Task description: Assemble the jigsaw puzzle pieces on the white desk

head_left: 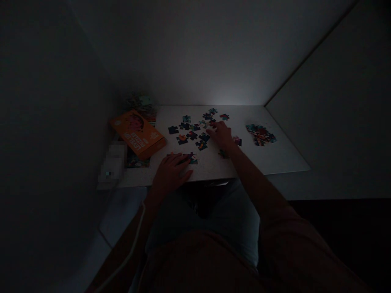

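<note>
My left hand (171, 174) lies flat near the front edge of the table, its fingers spread over a short strip of joined puzzle pieces (193, 158). Among the loose pieces farther back is my right hand (220, 133), its thumb and fingers bent around the edge of a pale puzzle piece (203, 124). Dark, colourful loose pieces lie scattered to its left, such as one with an orange shape (182, 139) and a dark one (173, 129). A red and teal piece (225, 116) is just beyond the fingers. Another piece (237, 141) shows partly behind my right wrist.
An orange puzzle box (139, 134) sits at the left on top of picture sheets (137, 160). A heap of puzzle pieces (260, 135) lies at the right of the white table (284, 158). Walls stand close behind and on both sides. The light is very dim.
</note>
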Demonstrator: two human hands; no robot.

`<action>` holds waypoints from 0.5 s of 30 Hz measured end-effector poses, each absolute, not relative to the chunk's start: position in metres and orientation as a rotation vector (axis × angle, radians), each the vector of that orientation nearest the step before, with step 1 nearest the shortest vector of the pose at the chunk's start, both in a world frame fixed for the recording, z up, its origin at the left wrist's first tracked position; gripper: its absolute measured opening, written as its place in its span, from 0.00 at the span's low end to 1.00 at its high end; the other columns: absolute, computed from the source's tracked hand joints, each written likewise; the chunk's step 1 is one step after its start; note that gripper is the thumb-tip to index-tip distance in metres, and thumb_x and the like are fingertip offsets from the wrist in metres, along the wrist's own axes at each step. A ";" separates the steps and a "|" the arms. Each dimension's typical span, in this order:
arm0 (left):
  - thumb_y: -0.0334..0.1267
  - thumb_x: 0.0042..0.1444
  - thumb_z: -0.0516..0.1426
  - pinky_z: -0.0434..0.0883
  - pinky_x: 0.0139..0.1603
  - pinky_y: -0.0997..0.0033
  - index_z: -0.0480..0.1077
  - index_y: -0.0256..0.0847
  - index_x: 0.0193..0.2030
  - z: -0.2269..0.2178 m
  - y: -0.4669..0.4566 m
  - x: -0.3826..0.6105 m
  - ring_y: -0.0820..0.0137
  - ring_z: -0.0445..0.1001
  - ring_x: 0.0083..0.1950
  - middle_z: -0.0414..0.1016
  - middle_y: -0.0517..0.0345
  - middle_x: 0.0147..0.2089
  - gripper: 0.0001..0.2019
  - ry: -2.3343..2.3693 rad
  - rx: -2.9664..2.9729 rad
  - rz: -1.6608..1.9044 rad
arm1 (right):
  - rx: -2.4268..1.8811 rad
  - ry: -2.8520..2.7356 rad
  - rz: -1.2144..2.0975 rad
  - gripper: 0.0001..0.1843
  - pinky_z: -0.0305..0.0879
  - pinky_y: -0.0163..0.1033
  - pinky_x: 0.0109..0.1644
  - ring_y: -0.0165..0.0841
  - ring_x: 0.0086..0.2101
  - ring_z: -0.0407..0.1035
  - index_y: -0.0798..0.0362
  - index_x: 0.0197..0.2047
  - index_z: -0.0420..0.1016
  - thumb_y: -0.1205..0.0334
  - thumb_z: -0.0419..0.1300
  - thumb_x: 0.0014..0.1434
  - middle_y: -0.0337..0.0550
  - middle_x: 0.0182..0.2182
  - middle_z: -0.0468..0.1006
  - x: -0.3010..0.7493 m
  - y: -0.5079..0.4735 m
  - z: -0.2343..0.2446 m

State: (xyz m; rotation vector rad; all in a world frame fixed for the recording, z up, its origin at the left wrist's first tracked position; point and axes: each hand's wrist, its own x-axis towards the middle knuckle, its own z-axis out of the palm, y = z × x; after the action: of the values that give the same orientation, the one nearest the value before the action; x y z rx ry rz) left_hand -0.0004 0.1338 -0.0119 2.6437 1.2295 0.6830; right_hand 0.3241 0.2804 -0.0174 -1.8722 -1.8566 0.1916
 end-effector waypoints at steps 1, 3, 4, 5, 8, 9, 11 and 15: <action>0.48 0.80 0.62 0.75 0.80 0.32 0.80 0.48 0.74 -0.012 0.133 -0.001 0.47 0.79 0.79 0.81 0.45 0.78 0.21 1.227 2.650 0.692 | -1.910 -1.859 0.189 0.25 0.69 0.70 0.71 0.59 0.61 0.78 0.49 0.66 0.87 0.43 0.66 0.75 0.64 0.65 0.81 0.318 0.293 -0.017; 0.48 0.79 0.62 0.75 0.80 0.32 0.79 0.46 0.74 -0.012 0.133 -0.001 0.47 0.79 0.79 0.81 0.43 0.78 0.22 1.212 2.665 0.709 | -1.963 -1.860 0.176 0.27 0.70 0.72 0.73 0.63 0.65 0.76 0.51 0.67 0.87 0.45 0.68 0.74 0.67 0.67 0.80 0.308 0.311 -0.016; 0.49 0.79 0.62 0.74 0.81 0.32 0.79 0.45 0.74 -0.012 0.133 -0.001 0.47 0.78 0.79 0.81 0.43 0.78 0.22 1.206 2.667 0.715 | -1.977 -1.857 0.175 0.27 0.70 0.74 0.73 0.65 0.66 0.76 0.52 0.67 0.87 0.46 0.69 0.73 0.69 0.67 0.79 0.304 0.317 -0.015; 0.49 0.79 0.63 0.74 0.81 0.32 0.80 0.46 0.73 -0.012 0.132 0.000 0.47 0.78 0.79 0.81 0.43 0.78 0.22 1.206 2.664 0.720 | -1.989 -1.848 0.182 0.27 0.69 0.75 0.73 0.66 0.66 0.75 0.52 0.67 0.88 0.46 0.70 0.72 0.69 0.68 0.79 0.302 0.321 -0.015; 0.49 0.78 0.64 0.73 0.82 0.32 0.81 0.50 0.73 -0.012 0.132 0.000 0.47 0.78 0.79 0.82 0.46 0.78 0.21 1.223 2.634 0.715 | -2.023 -1.824 0.237 0.24 0.69 0.77 0.73 0.66 0.67 0.75 0.49 0.63 0.90 0.47 0.73 0.69 0.68 0.67 0.80 0.302 0.330 -0.014; 0.49 0.77 0.64 0.73 0.82 0.33 0.81 0.51 0.73 -0.012 0.132 0.000 0.47 0.78 0.79 0.82 0.46 0.78 0.21 1.228 2.628 0.714 | -2.036 -1.821 0.258 0.23 0.69 0.78 0.73 0.66 0.67 0.75 0.49 0.62 0.90 0.48 0.73 0.69 0.66 0.66 0.81 0.303 0.332 -0.013; 0.49 0.77 0.64 0.73 0.82 0.33 0.81 0.50 0.73 -0.012 0.132 0.000 0.47 0.78 0.79 0.82 0.45 0.77 0.22 1.225 2.636 0.714 | -2.046 -1.818 0.290 0.21 0.69 0.77 0.73 0.65 0.66 0.76 0.48 0.59 0.91 0.49 0.74 0.68 0.64 0.64 0.84 0.306 0.334 -0.012; 0.50 0.78 0.63 0.73 0.82 0.31 0.80 0.49 0.74 -0.016 0.133 0.000 0.47 0.78 0.79 0.81 0.44 0.78 0.22 1.216 2.661 0.728 | -2.020 -1.792 0.351 0.21 0.70 0.76 0.72 0.63 0.63 0.80 0.49 0.60 0.88 0.51 0.75 0.66 0.61 0.61 0.87 0.313 0.334 -0.008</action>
State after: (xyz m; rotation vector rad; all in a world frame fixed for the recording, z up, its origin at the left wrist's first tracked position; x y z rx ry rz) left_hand -0.0001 0.1327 -0.0162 2.6609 1.2160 0.7275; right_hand 0.3129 0.3342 -0.0084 -2.0200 -1.7918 0.3507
